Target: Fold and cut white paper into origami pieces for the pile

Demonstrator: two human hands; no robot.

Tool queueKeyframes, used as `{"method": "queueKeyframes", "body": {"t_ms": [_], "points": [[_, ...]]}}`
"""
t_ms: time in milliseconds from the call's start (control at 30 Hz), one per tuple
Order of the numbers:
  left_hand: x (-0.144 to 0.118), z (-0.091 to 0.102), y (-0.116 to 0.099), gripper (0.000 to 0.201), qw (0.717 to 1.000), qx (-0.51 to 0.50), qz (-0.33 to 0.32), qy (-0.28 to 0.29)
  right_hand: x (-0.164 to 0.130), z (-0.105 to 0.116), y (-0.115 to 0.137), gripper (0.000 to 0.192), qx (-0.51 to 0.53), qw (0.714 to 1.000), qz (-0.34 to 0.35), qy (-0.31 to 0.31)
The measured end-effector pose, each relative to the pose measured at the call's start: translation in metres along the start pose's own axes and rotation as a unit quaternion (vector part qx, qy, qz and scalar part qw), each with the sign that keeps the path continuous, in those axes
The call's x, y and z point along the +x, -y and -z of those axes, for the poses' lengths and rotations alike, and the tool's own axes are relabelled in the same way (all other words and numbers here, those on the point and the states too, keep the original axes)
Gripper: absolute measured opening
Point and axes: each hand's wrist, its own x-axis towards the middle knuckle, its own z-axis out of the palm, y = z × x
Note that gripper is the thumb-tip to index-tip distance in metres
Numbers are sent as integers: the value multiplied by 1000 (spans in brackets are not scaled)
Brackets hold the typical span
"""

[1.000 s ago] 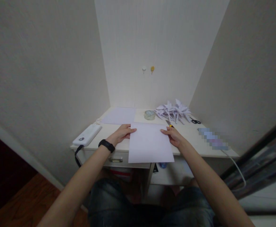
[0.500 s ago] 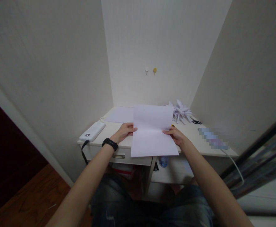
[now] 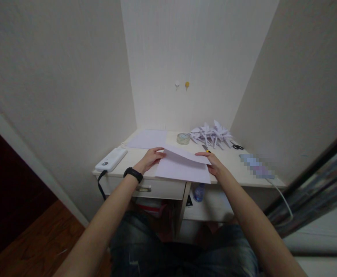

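Head view: my left hand (image 3: 150, 159) and right hand (image 3: 213, 164) pinch the far corners of the sheet of paper (image 3: 182, 169) lying between them on the surface (image 3: 232, 165), folded toward me, fold line running left-right.

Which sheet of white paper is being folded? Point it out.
The near sheet, held at its edge by the left hand and right hand, half doubled over. The far sheet lies flat, untouched.

No legible txt, brand or nr anywhere: white paper sheet (image 3: 182, 169) is blank, white power bank (image 3: 111, 159) shows no readable mark, small dark sticker (image 3: 189, 201) under the surface (image 3: 232, 163) too small to read.
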Motion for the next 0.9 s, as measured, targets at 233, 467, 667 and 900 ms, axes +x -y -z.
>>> {"method": "queueKeyframes", "body": {"t_ms": [233,467,667,900], "points": [[5,3,5,54,998,-21,-27,-57,8,3,-13,17,-11,1000,22,11],[7,3,0,57,992,-117,17,-52,21,7,-20,22,-5,995,85,-42],[6,0,5,38,995,-91,-3,-31,29,10,-31,25,-21,985,146,-87],[15,2,15,31,993,-45,-36,-101,23,6,-30,22,-21,984,170,-55]]}}
